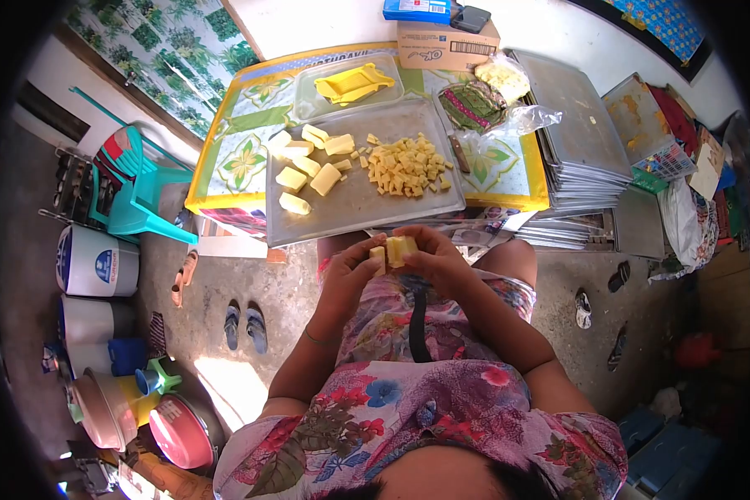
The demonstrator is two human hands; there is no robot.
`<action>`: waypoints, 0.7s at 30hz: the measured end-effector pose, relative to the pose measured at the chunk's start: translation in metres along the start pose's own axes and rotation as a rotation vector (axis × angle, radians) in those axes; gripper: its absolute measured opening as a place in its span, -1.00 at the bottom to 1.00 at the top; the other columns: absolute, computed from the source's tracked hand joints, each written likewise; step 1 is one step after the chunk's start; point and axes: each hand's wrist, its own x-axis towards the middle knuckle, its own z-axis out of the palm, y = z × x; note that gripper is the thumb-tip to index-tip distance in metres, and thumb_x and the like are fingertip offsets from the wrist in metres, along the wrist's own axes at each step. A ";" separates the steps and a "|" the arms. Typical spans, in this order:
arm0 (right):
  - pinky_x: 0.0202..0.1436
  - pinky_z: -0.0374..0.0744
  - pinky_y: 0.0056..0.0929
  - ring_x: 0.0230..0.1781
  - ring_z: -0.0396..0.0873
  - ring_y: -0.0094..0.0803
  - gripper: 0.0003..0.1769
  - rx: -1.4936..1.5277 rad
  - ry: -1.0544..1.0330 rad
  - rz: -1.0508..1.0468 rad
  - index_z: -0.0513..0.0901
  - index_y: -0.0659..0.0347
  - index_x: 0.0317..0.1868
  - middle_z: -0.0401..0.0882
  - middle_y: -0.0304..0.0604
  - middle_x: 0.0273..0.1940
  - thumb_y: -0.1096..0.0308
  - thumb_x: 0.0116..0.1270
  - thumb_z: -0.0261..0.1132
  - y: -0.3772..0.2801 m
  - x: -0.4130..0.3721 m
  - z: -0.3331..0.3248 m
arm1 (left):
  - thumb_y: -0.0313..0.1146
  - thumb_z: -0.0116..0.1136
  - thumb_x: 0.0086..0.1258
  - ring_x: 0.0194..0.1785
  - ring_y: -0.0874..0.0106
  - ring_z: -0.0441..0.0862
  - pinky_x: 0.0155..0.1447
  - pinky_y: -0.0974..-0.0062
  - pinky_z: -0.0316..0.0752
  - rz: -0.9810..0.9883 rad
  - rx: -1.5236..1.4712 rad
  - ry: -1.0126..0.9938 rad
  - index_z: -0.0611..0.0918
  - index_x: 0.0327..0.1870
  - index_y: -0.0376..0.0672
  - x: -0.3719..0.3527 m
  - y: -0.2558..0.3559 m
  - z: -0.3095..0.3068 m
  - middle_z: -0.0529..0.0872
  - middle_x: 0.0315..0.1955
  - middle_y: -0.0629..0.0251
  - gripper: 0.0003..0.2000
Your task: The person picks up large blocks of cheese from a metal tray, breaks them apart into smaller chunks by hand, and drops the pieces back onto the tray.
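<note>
In front of my lap, my left hand (356,260) is closed on a small slab of pale yellow cheese (380,259). My right hand (438,262) grips a thicker cheese block (401,249) close beside that slab. Just beyond both hands lies a metal tray (341,222). On its left side rest several cheese chunks (326,179), and to the right is a heap of small cheese cubes (406,165). A knife (459,154) with a brown handle lies along the tray's right edge.
Behind the tray, a clear plastic container (304,99) holds yellow wrappers (354,84). A cardboard box (446,46), patterned cloth (473,107) and plastic bag (525,122) are farther back. Stacked metal trays (579,117) stand right; a teal chair (146,200) stands left. Slippers (256,326) lie on the floor.
</note>
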 end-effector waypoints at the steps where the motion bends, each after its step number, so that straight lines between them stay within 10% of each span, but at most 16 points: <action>1: 0.05 0.57 -0.38 -0.03 0.53 -0.40 -0.48 -0.040 0.040 0.006 0.39 0.31 0.13 0.50 -0.12 -0.03 0.43 0.17 0.35 0.001 0.000 0.000 | -0.49 0.14 0.28 0.05 0.48 0.55 0.16 0.52 0.42 -0.010 -0.034 -0.018 0.45 0.17 -0.38 0.000 -0.001 -0.001 0.60 0.01 0.19 -0.58; 7: -0.05 0.52 -0.52 -0.11 0.53 -0.51 -0.46 -0.487 0.080 -0.095 0.43 0.28 0.07 0.55 -0.19 -0.11 0.38 0.11 0.45 0.004 0.003 -0.006 | -0.56 0.06 0.26 0.05 0.44 0.56 0.18 0.50 0.43 -0.035 0.129 -0.033 0.44 0.18 -0.39 -0.005 0.006 0.010 0.57 0.04 0.12 -0.58; 21: -0.06 0.52 -0.55 -0.14 0.52 -0.57 -0.44 -0.459 0.054 -0.159 0.44 0.24 0.05 0.55 -0.24 -0.14 0.40 0.05 0.48 0.003 -0.001 0.000 | -0.57 0.21 0.22 -0.07 0.50 0.59 0.05 0.56 0.50 0.033 0.106 0.103 0.52 0.08 -0.35 -0.005 0.004 0.014 0.65 -0.14 0.22 -0.64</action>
